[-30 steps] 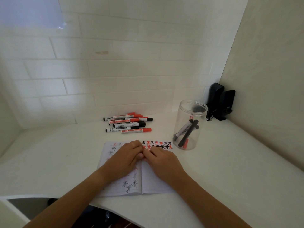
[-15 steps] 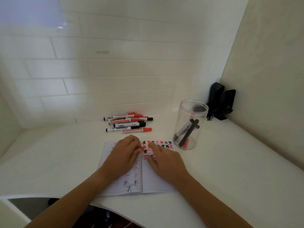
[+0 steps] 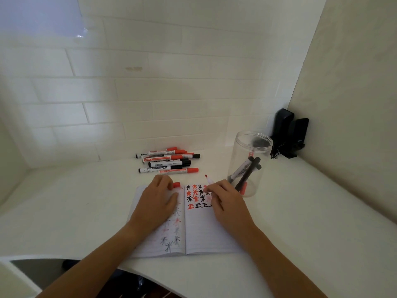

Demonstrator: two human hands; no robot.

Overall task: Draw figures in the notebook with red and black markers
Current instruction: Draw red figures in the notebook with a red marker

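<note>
You are pinching the light, slick red marker (image 3: pixel 209 183) in your right hand (image 3: pixel 225 201), tip up, over the thin lined paper notebook (image 3: pixel 206 233) lying open on the bench; your left hand (image 3: pixel 159 203) is gripping its red cap (image 3: pixel 176 184) beside the notebook's spine. Grip the barrel low. Marker labels are unreadable.

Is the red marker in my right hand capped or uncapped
Uncapped: the red marker shows a bare tip, and the left hand holds its red cap.
</note>
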